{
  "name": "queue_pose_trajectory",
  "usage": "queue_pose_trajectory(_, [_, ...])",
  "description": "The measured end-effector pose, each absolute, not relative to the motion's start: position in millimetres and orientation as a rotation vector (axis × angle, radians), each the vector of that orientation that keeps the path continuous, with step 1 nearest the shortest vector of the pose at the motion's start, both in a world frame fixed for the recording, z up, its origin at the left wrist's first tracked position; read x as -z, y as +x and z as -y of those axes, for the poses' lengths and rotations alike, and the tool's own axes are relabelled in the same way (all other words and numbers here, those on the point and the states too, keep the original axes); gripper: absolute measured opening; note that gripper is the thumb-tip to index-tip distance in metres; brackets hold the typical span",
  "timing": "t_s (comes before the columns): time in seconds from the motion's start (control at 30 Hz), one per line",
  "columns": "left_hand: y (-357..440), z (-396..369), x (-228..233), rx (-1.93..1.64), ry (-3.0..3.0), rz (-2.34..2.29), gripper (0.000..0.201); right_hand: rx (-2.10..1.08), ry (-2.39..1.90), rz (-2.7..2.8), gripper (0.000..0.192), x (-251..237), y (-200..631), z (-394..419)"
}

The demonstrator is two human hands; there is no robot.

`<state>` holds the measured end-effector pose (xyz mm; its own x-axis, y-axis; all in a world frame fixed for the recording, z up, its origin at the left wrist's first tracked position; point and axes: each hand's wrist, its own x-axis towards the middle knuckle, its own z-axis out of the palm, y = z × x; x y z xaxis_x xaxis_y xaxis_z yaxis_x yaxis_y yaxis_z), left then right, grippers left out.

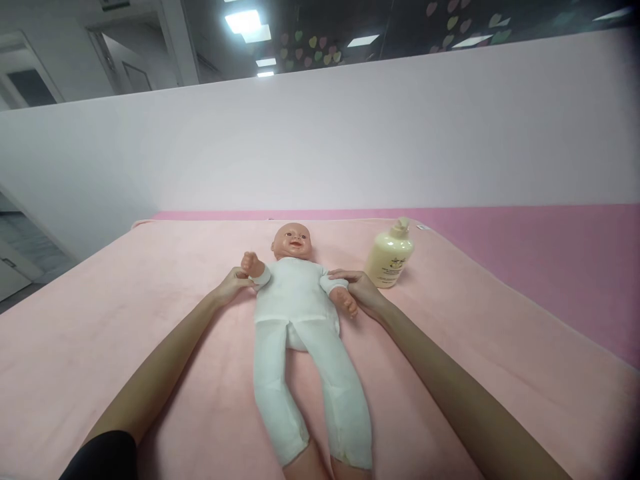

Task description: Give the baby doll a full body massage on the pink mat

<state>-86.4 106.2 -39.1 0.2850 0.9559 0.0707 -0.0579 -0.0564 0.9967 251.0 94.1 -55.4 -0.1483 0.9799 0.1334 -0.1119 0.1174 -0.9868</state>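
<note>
A baby doll [296, 293] with a white cloth body lies on its back on a pink blanket [200, 413], head at the far end and legs toward me. My left hand [234, 287] is closed at the doll's arm on the left side, by the wrist; the fingertips are partly hidden behind it. On the other side, my right hand [364, 292] has its fingers on the doll's other sleeve, just above the plastic hand, with the thumb out of sight. A pale yellow pump bottle [391, 257] stands just beyond my right hand.
Behind the blanket rises a white wall panel [320, 147]. A pink surface [540, 267] shows along the blanket's right and far edges. Dark glass with heart shapes [310, 50] is above the panel, and a door [133, 57] is at upper left.
</note>
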Motion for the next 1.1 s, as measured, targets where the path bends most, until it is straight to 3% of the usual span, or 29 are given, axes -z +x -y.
queue_pose_trajectory(0.13, [-82,-107,41,-1.059,1.412,-0.908,0.027,-1.286,-1.034,1.264,0.025,52,250,-92])
queue_pose_trajectory(0.67, [-59,-108,46,-1.252,1.302,-1.084,0.049,-1.137,-1.138,1.304,0.056,50,234,-91])
queue_pose_trajectory(1.1, [-58,-117,51,-1.248,1.205,-1.141,0.049,-1.247,-1.205,1.245,0.051,48,236,-100])
